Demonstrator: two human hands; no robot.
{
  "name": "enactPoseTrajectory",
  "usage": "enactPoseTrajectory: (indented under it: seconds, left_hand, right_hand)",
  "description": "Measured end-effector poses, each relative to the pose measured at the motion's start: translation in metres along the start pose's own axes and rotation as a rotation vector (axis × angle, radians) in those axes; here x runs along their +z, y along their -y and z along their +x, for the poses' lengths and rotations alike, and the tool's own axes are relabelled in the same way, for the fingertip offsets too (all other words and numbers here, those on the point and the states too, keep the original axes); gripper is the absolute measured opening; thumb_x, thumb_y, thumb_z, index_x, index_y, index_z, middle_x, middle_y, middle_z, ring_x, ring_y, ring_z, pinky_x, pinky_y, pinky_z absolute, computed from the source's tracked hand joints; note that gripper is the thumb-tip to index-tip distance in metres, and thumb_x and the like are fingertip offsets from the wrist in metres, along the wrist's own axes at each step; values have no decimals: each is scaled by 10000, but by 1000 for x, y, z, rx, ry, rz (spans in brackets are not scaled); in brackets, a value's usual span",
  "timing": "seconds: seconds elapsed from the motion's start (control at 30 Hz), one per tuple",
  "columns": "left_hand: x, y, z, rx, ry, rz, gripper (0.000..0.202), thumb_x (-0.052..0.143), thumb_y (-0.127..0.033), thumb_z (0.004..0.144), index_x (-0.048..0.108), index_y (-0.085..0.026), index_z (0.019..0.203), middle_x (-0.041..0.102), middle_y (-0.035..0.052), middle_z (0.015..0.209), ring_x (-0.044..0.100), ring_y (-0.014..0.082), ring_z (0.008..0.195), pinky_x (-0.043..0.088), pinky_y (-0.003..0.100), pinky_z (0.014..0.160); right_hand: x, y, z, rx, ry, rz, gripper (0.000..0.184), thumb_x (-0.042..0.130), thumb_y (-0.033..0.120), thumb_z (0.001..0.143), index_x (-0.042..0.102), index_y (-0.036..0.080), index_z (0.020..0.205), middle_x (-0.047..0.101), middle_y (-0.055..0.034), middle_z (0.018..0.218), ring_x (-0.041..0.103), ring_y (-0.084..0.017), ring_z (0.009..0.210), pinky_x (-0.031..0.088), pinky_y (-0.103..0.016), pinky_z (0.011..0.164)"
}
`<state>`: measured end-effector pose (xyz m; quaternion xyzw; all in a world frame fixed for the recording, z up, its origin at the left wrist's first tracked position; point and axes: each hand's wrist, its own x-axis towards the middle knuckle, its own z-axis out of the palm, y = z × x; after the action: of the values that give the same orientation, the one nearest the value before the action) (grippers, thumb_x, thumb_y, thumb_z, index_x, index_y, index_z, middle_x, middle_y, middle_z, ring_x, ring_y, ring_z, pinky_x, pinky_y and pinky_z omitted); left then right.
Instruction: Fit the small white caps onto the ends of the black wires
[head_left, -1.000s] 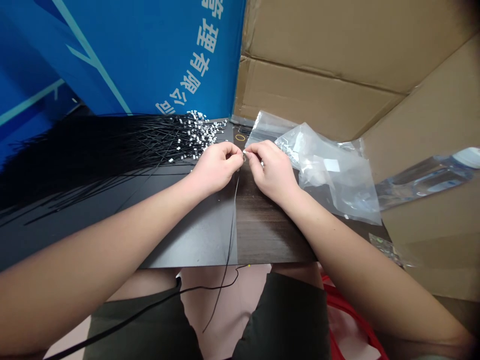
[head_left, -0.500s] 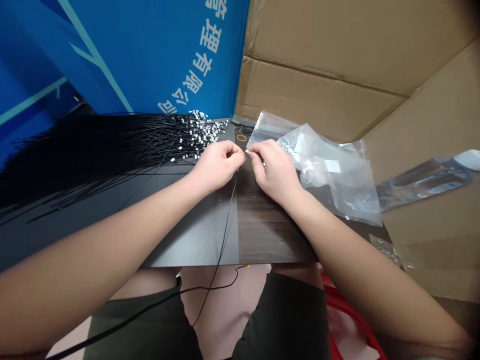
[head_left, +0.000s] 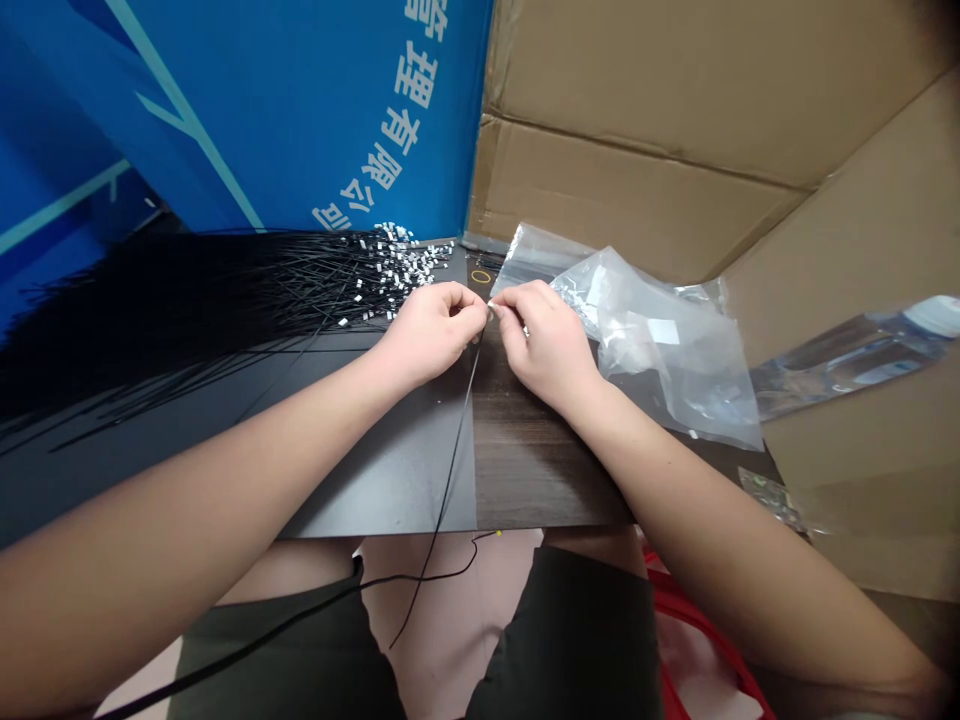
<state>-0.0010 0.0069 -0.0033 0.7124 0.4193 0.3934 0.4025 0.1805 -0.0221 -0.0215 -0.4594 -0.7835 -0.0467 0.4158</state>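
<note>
My left hand [head_left: 439, 330] is closed in a pinch on a thin black wire [head_left: 455, 450], which hangs from the fingers past the table's front edge. Close beside it, my right hand [head_left: 553, 335] pinches a tiny pale piece [head_left: 490, 307] that looks like a white connector. The fingertips of both hands nearly meet at it, and the wire's end there is hidden. To the left lies a large bundle of black wires [head_left: 187, 300], many tipped with white connectors [head_left: 397, 262].
Clear plastic bags [head_left: 660, 360] holding small white parts lie right of my hands. A yellow rubber band [head_left: 481, 277] sits behind them. A water bottle [head_left: 855, 355] lies at the right. A blue panel [head_left: 315, 110] and cardboard [head_left: 645, 190] wall the back. Another black cable [head_left: 300, 620] crosses my lap.
Almost nothing differs. Both hands keep their pinch, and the pale piece shows a little more between the fingertips. The hanging wire has shifted slightly.
</note>
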Motion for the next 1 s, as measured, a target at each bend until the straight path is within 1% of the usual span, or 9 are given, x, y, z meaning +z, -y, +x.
enactPoseTrajectory:
  seconds: [0.2,0.47,0.77,1.0]
  left_hand:
    - [1,-1,-1,-12,-11,-3,137,619,-268,837,661,-174,746,639,13,668,559,143,611,420,291,607]
    - [2,-3,-3,-31,-31,3,129,612,-247,833,649,-174,734,606,-5,662,520,138,630,394,289,624]
    - [3,-3,-3,-49,-46,-39,112,623,-215,817,629,-178,711,579,-9,653,483,132,626,374,284,624]
    - [4,-3,-3,-66,-59,-69,123,632,-209,816,630,-180,696,581,-6,654,477,131,624,368,286,617]
  right_hand:
    - [2,-2,-1,-8,-27,4,167,508,213,1047,665,213,990,732,-95,996,671,-238,943,536,-396,871]
    - [2,-2,-1,-11,-7,-3,174,497,211,1047,663,206,993,726,-103,994,668,-244,948,542,-400,866]
    - [4,-1,-1,-26,6,-20,176,485,203,1044,655,210,996,722,-107,990,666,-258,962,549,-423,879]
    - [6,-1,-2,-68,-2,-91,199,475,185,1049,673,197,1028,724,-118,1004,666,-265,962,549,-425,878]
